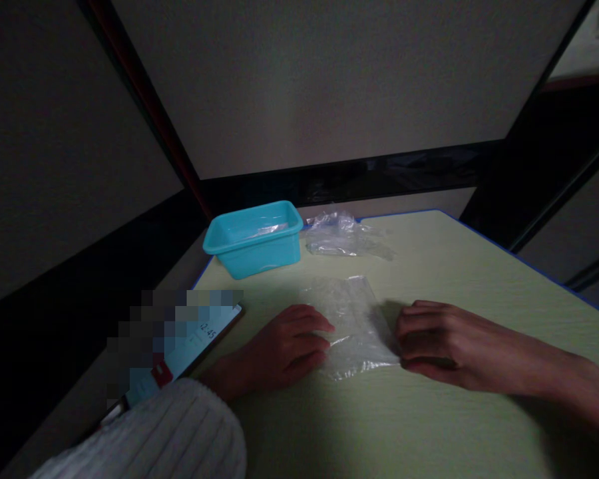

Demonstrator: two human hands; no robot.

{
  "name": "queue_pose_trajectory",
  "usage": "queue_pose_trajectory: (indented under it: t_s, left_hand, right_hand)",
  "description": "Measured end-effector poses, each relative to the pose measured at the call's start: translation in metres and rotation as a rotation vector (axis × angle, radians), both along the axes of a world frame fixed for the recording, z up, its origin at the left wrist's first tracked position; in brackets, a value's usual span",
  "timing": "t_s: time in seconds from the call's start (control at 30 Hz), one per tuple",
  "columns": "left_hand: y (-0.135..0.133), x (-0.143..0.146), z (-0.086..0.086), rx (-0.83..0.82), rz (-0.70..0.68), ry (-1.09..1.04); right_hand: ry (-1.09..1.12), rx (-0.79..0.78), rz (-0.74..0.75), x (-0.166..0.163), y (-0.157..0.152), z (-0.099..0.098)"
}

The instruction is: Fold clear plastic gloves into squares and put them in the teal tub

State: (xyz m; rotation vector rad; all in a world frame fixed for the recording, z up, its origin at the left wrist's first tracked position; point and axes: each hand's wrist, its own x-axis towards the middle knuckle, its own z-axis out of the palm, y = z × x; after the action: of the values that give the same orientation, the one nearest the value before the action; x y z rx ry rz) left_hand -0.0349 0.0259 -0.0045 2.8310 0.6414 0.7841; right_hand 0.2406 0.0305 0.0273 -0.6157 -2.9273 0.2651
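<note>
A flat clear plastic bag (353,322) lies on the pale green table (429,412) between my hands. My left hand (284,346) rests at the bag's left edge, its fingers curled and its fingertips touching the plastic. My right hand (442,339) sits at the bag's right edge with its fingers bent inward against the plastic. Both hands press on the bag rather than lift it. A white knitted sleeve (170,436) covers my left forearm.
A turquoise plastic tub (254,238) stands at the table's far left corner, with clear plastic inside. A crumpled heap of clear bags (342,234) lies right of it. A phone (194,342) with a lit screen lies at the left edge. Dark partition walls surround the table.
</note>
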Motion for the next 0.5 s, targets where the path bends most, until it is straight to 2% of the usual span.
queue_pose_trajectory:
  t_s: [0.33, 0.5]
  left_hand:
    - [0.001, 0.002, 0.000, -0.059, 0.043, -0.042]
    - [0.001, 0.002, -0.001, -0.073, 0.078, -0.054]
  right_hand:
    - [0.049, 0.252, -0.001, -0.006, -0.006, -0.008]
    - [0.028, 0.305, 0.029, -0.008, -0.006, -0.012]
